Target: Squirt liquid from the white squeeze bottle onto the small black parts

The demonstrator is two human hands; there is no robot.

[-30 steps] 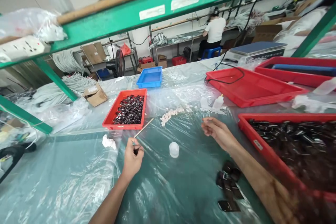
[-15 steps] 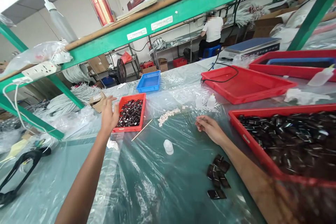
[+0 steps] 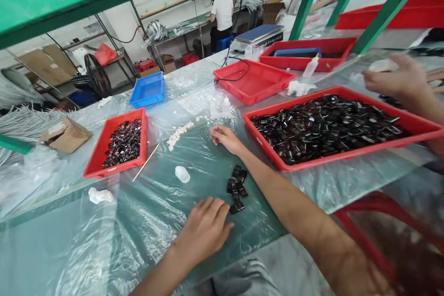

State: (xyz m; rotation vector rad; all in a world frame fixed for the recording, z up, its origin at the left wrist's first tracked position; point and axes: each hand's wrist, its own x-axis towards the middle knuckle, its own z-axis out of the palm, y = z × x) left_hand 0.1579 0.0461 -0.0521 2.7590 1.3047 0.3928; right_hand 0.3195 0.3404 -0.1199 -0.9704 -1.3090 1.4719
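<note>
My left hand [image 3: 207, 226] is low over the front of the table, palm down, thumb apart from the fingers. Its fingertips are beside the nearest of several small shiny black pieces [image 3: 237, 187]; whether they touch it I cannot tell. My right hand [image 3: 225, 139] is farther forward, thumb and fingers pinched together, and what is between them is too small to make out. To its left lies a row of small whitish bits [image 3: 178, 135]. A white cap-like object [image 3: 182, 174] sits between the hands, and a thin wooden stick [image 3: 146, 162] lies left of it.
A red tray [image 3: 143, 148] of small dark pieces stands left, and a larger red tray [image 3: 268, 151] of black pieces right. Behind are a blue tray [image 3: 147, 90], another red tray [image 3: 255, 81] and a small bottle [image 3: 226, 105]. A co-worker's hand [image 3: 398, 78] reaches in at right.
My left hand has come back from beside the left red tray to the black pieces. My right hand stays pinched near the whitish bits. The view has swung right, bringing a co-worker's hands into sight.
</note>
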